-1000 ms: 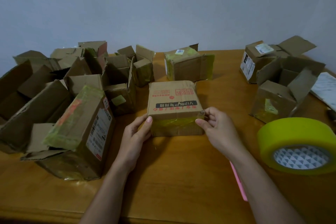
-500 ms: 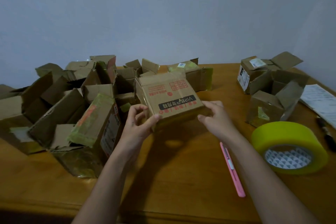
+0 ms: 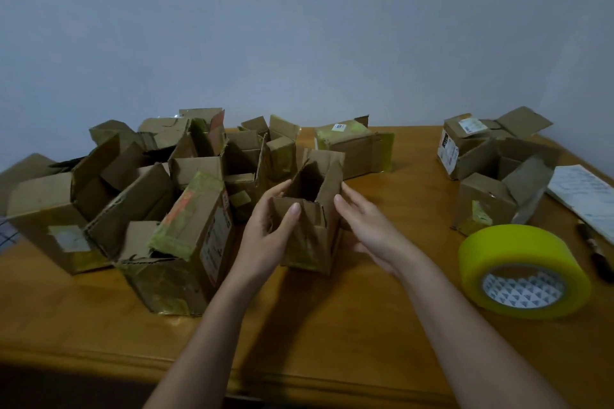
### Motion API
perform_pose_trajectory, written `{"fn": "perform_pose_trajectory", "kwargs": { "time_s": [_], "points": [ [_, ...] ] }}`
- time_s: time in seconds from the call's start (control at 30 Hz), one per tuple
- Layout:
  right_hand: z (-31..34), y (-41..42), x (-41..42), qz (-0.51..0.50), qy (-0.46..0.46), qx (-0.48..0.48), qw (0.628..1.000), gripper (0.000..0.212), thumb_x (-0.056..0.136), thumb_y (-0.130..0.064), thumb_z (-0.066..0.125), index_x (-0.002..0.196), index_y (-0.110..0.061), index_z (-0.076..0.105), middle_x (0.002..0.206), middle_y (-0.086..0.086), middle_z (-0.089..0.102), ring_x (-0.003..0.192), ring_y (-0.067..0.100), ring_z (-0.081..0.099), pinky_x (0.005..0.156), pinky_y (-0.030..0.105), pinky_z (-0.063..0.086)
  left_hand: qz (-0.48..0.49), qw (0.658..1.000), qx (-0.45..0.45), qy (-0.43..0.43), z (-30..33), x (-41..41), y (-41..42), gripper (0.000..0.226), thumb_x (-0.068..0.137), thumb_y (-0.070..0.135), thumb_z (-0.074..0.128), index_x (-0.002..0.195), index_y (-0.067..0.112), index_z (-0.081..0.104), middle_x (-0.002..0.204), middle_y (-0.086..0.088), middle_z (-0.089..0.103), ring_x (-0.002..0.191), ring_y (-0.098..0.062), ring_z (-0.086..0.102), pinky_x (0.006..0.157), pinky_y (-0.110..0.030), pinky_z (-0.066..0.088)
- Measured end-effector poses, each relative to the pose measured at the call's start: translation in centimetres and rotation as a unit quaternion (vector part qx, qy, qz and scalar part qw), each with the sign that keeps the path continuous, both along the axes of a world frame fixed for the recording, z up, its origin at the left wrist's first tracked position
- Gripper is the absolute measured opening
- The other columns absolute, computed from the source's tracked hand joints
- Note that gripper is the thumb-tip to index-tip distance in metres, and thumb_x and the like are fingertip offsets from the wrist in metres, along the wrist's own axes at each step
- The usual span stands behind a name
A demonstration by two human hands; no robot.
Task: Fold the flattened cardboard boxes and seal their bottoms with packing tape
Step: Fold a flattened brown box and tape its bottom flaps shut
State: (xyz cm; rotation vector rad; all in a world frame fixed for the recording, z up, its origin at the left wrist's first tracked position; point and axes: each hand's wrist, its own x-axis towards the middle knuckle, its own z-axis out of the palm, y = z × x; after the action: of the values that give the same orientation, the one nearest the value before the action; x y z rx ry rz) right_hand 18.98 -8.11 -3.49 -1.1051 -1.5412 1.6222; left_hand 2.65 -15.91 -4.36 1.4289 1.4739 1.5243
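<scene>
Box: your box [image 3: 310,209] now stands upright at the centre of the frame, its open top facing up and its flaps raised; half a second ago its printed side faced you, tilted off the table [image 3: 332,325].
Left hand: your left hand [image 3: 265,236] grips the box's left near corner, thumb across the front face and fingers curled round the side, as it did before.
Right hand: your right hand [image 3: 368,222] has let go; its fingers are straight and relaxed, and whether the fingertips touch the box's right side you cannot tell.
Tape: the yellow roll [image 3: 523,271] lies flat at lower right, well apart from the box.
Pile: the folded boxes [image 3: 159,196] fill the left of the frame, and more [image 3: 495,166] sit at upper right.
Cutter: the pink knife seen earlier is out of sight.
</scene>
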Motion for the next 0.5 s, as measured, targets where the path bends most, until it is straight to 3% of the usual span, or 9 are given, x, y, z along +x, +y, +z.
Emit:
{"fn": "perform_pose_trajectory", "kwargs": {
  "time_s": [0.13,0.27,0.37,0.5],
  "points": [
    [0.3,0.4,-0.5,0.004,0.015,-0.004,1.000,0.059,0.102,-0.037,0.045,0.154,-0.033,0.019,0.159,-0.004,0.026,0.144,0.023,0.028,0.112,0.054,0.029,0.023,0.999,-0.017,0.035,0.7,-0.1,1.4,0.033,0.097,0.028,0.055,0.129,0.037,0.050,0.120,0.005,0.061,0.112,-0.013,0.061,0.083,-0.026,0.058],
    [0.8,1.3,-1.2,0.012,0.008,-0.015,1.000,0.051,0.105,-0.027,0.041,0.153,-0.030,0.025,0.155,-0.001,0.034,0.143,0.023,0.031,0.110,0.051,0.032,0.082,0.992,-0.039,0.084,0.4,-0.4,3.4,0.044,0.098,0.023,0.056,0.139,0.035,0.046,0.131,-0.001,0.057,0.122,-0.021,0.055,0.093,-0.044,0.056],
    [0.8,2.7,-1.0,0.004,-0.008,-0.014,1.000,0.050,0.104,-0.027,0.043,0.152,-0.028,0.029,0.157,0.000,0.031,0.143,0.023,0.030,0.111,0.052,0.035,0.118,0.986,-0.025,0.118,0.3,-0.5,4.5,0.051,0.099,0.014,0.055,0.143,0.035,0.043,0.133,0.003,0.055,0.127,-0.020,0.051,0.098,-0.044,0.053],
    [0.5,5.5,0.0,-0.078,-0.019,-0.012,0.997,0.048,0.104,-0.023,0.043,0.151,-0.026,0.031,0.157,0.007,0.030,0.140,0.029,0.035,0.107,0.047,0.042,0.143,0.983,-0.019,0.110,-0.5,-0.5,6.2,0.049,0.100,0.009,0.049,0.142,0.035,0.043,0.134,0.001,0.056,0.127,-0.018,0.050,0.098,-0.044,0.052]
  ]
}}
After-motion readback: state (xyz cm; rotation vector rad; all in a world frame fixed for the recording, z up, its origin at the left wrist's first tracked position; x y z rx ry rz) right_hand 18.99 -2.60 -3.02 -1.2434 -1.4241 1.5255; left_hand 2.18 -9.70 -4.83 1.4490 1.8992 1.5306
